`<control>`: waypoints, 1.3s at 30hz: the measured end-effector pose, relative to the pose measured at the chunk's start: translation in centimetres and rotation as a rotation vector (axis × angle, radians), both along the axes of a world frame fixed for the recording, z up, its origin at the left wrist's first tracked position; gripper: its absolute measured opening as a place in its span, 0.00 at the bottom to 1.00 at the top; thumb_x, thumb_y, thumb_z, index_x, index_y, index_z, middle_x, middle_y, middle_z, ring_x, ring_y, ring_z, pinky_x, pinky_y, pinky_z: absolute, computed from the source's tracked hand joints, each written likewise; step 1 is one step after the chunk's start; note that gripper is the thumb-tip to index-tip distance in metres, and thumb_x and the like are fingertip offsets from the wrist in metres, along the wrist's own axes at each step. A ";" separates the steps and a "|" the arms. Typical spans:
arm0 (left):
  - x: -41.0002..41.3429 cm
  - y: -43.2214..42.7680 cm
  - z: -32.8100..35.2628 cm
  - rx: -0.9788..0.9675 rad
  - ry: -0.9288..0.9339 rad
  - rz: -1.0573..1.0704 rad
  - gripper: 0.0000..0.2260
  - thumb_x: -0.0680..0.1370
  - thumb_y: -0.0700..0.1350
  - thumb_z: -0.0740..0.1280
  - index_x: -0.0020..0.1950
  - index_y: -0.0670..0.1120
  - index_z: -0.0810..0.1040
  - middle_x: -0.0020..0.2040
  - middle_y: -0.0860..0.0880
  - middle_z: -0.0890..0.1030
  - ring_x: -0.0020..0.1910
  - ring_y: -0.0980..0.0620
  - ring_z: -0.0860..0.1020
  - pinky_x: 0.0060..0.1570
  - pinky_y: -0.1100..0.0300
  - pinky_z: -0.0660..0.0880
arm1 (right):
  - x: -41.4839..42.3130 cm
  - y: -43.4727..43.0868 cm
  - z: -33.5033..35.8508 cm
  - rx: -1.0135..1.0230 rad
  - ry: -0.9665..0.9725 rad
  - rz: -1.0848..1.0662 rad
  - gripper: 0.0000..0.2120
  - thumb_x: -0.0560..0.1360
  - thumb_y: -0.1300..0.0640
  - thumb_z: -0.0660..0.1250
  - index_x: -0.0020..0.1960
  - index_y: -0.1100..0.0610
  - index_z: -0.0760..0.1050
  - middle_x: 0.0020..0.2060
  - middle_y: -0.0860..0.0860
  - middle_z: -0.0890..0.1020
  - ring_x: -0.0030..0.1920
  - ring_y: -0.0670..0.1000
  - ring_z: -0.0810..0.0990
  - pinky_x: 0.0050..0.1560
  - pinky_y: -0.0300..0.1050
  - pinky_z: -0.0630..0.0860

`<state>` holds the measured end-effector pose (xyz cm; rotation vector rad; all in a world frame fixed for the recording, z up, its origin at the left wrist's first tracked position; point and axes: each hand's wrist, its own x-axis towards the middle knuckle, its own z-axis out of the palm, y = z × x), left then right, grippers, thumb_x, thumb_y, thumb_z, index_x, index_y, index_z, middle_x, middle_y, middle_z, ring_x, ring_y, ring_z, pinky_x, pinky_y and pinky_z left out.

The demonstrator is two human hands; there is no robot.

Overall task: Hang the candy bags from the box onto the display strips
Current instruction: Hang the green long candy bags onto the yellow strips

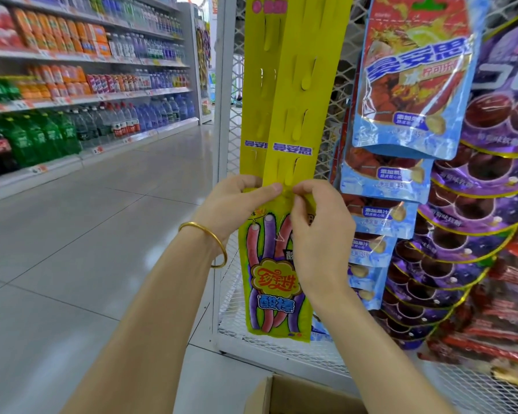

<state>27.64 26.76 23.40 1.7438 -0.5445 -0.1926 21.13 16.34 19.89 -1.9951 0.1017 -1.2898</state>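
- At the foot of the front yellow display strip [299,94], I see the left hand [237,201] and right hand [320,231] pinching the top edge of a yellow candy bag [269,282], thumbs and forefingers curled onto it just under a hook tab.
- Bag hangs upright below both hands, in front of the white mesh rack [237,309].
- A second strip sits just behind, to the left.
- Left wrist carries a gold bangle [210,240].
- Cardboard box [284,395] sits below, at the lower frame edge.
- Blue and purple bags [413,85] hang filled to the right.
- Drink shelves [81,85] line the aisle's left side.
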 end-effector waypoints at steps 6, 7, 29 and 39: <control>0.0 -0.2 0.0 -0.059 0.032 0.021 0.05 0.75 0.48 0.68 0.42 0.49 0.81 0.48 0.46 0.84 0.51 0.45 0.81 0.61 0.44 0.72 | 0.0 -0.1 -0.4 -0.016 -0.028 -0.007 0.07 0.77 0.64 0.61 0.53 0.59 0.76 0.46 0.48 0.77 0.47 0.39 0.70 0.48 0.27 0.65; -0.1 -0.1 0.1 -0.064 0.031 0.012 0.05 0.75 0.48 0.68 0.42 0.49 0.81 0.47 0.46 0.84 0.49 0.46 0.81 0.60 0.45 0.73 | 0.0 -0.1 -0.4 -0.022 -0.036 -0.014 0.08 0.77 0.63 0.60 0.53 0.59 0.76 0.46 0.49 0.77 0.47 0.39 0.70 0.48 0.26 0.65; -0.6 -0.1 -0.5 -0.271 0.232 -0.221 0.12 0.79 0.42 0.59 0.57 0.37 0.75 0.55 0.37 0.80 0.45 0.44 0.79 0.46 0.55 0.79 | -0.7 -0.3 0.5 -0.115 0.098 -0.052 0.07 0.77 0.64 0.62 0.52 0.61 0.76 0.50 0.56 0.74 0.45 0.47 0.72 0.45 0.38 0.67; -0.4 0.1 -0.8 -0.295 0.237 -0.223 0.10 0.78 0.40 0.59 0.53 0.40 0.78 0.50 0.41 0.82 0.44 0.47 0.81 0.49 0.54 0.78 | -1.6 0.0 -0.4 -0.110 0.206 -0.010 0.11 0.78 0.63 0.59 0.60 0.59 0.71 0.56 0.54 0.74 0.51 0.52 0.74 0.49 0.43 0.70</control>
